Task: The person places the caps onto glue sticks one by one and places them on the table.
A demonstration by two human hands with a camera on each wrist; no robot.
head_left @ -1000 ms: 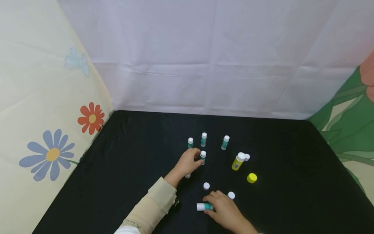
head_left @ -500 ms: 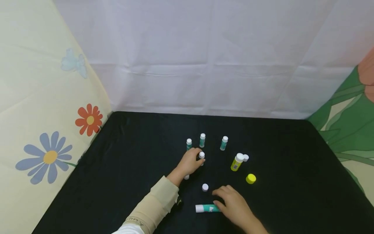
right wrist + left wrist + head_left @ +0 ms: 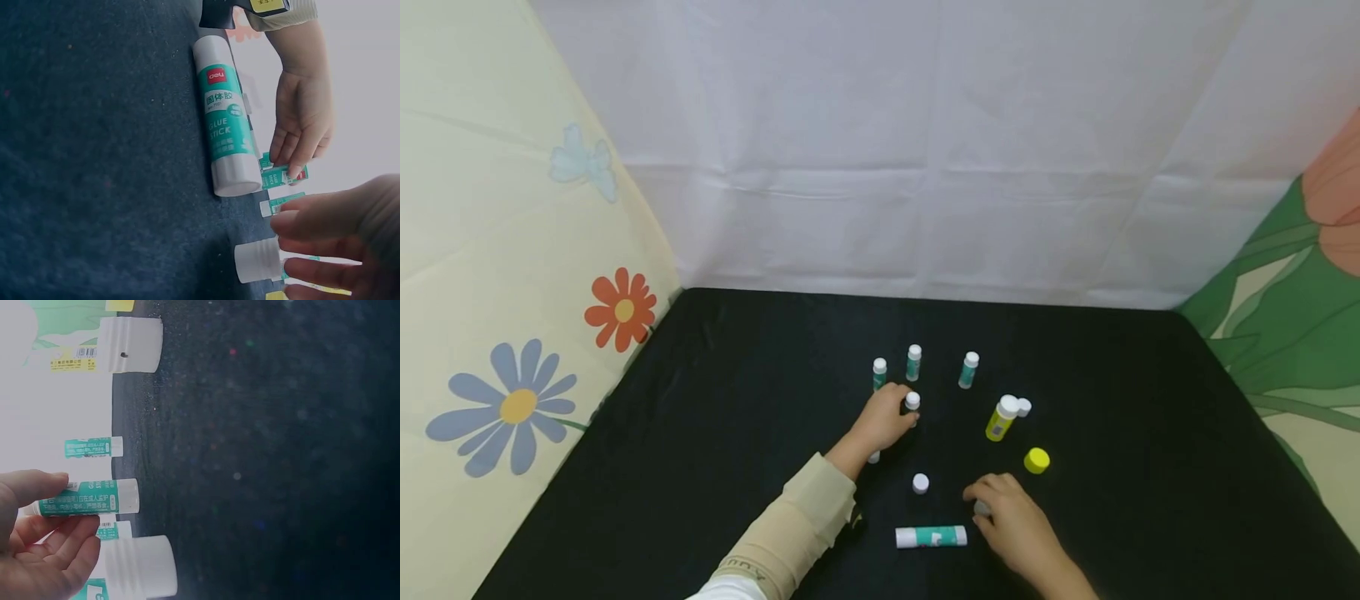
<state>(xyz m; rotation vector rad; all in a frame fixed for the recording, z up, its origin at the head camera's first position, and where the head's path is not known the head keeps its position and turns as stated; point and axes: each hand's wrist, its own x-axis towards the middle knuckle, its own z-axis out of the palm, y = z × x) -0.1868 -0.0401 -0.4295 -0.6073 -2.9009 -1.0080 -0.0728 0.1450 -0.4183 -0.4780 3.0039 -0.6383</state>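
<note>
My left hand point(image 3: 883, 417) pinches an upright green-and-white glue stick point(image 3: 912, 401) between thumb and fingers; in the left wrist view its green label point(image 3: 94, 497) shows between them. My right hand point(image 3: 1011, 525) curves loosely around another upright piece, whose white top point(image 3: 982, 507) shows between thumb and forefinger. The right wrist view shows its wide white base point(image 3: 256, 260) beside the fingers, with a gap below the thumb. To the left of that hand, a larger glue stick point(image 3: 931, 537) lies on its side, untouched.
Several small green glue sticks stand farther back, one being a glue stick point(image 3: 969, 370) at the right. A yellow glue stick point(image 3: 999, 421), a yellow-topped piece point(image 3: 1037, 460) and a white-topped piece point(image 3: 921, 483) stand on the black cloth point(image 3: 760, 375).
My right hand has left the lying glue stick and moved right to the white-topped piece. The left fingers have closed in on the small upright glue stick.
</note>
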